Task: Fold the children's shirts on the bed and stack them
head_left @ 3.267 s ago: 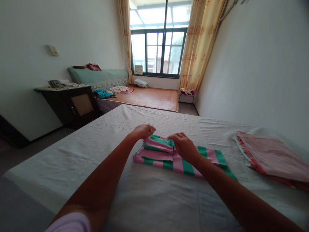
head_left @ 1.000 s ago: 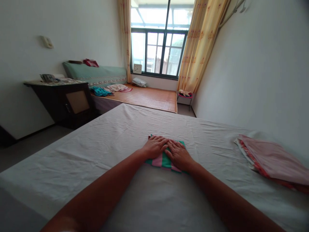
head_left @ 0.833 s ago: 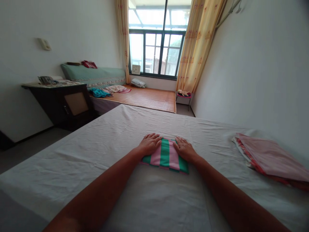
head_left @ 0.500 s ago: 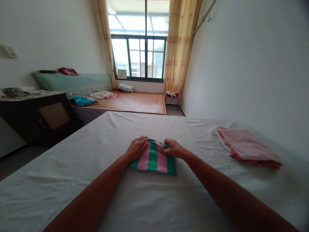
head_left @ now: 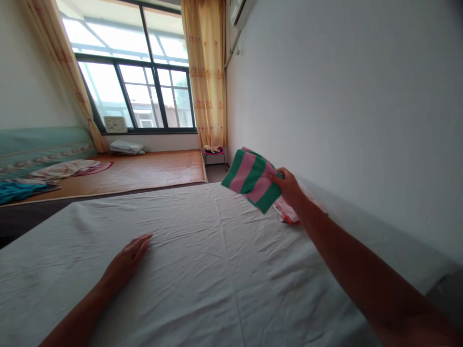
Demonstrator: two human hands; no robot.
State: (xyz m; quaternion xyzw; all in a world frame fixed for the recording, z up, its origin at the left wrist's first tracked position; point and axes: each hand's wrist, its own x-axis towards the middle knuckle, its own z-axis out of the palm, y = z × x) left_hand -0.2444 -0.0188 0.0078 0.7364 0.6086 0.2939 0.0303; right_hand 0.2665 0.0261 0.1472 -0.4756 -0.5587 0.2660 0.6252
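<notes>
A folded green-and-pink striped cloth [head_left: 249, 176], its exact kind hard to tell, hangs in the air over the bed's far right part. My right hand [head_left: 289, 185] pinches it by its right edge, thumb in front and fingers behind. Below and partly behind that hand lies a folded pink cloth with red edges [head_left: 287, 212], mostly hidden by my hand and forearm. My left hand [head_left: 130, 255] rests on the white sheet [head_left: 188, 270] at the left, fingers stretched out together, with nothing in it.
Beyond the sheet is a second bed with a brown mat [head_left: 162, 168]; a blue cloth [head_left: 21, 190] and a pale cloth [head_left: 68, 168] lie on it. A small stool [head_left: 214, 152] stands by the curtain [head_left: 206, 72]. The white wall [head_left: 325, 96] borders the right side.
My right hand has lifted the striped cloth off the sheet and carried it right, towards the pink cloth. My left hand has let go of it. The view has turned right.
</notes>
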